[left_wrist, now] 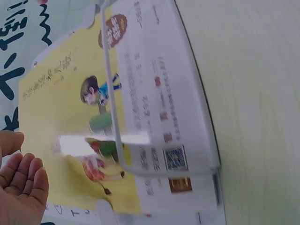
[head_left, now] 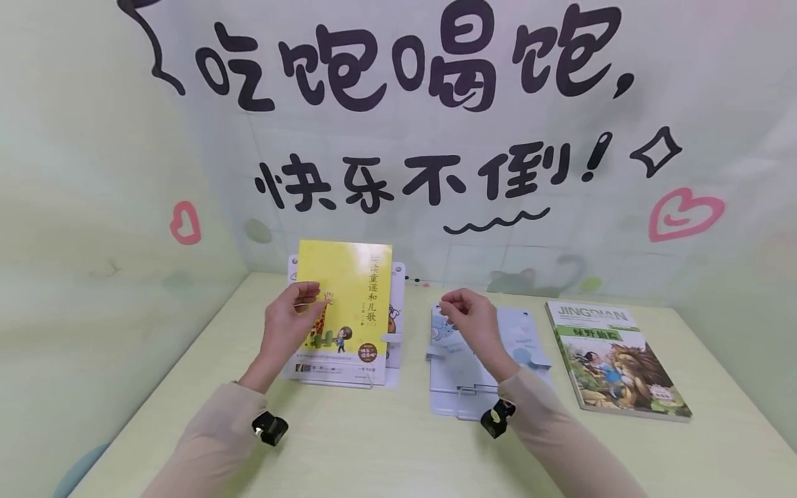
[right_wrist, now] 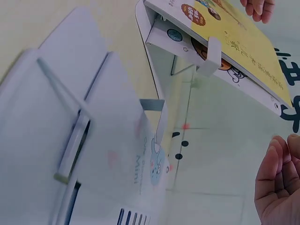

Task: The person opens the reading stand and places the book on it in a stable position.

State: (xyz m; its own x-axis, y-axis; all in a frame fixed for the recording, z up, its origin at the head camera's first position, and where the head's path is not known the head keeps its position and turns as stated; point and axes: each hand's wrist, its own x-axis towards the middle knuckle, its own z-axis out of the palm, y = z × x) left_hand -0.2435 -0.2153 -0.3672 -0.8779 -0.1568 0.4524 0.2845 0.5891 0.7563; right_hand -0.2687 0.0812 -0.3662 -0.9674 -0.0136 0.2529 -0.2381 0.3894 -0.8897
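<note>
A yellow children's book [head_left: 349, 277] stands propped on a white book stand [head_left: 398, 283] with a cartoon print. In the left wrist view, a bent wire [left_wrist: 115, 122] crosses the lower part of its cover. My left hand [head_left: 288, 319] hovers in front of the book's left side, its fingers loosely curled and nothing in them. To the right, a pale blue book stand [head_left: 450, 377] lies low on the table, its hinged parts showing in the right wrist view. Above its upper edge is my right hand [head_left: 478, 324], fingers relaxed and bent, holding nothing.
A second book [head_left: 623, 366] with a lion and child on its cover lies flat at the table's right. Behind the light table [head_left: 386, 443] hangs a backdrop [head_left: 349, 131] with black lettering and pink hearts. A blue rounded edge [head_left: 81, 472] shows at lower left.
</note>
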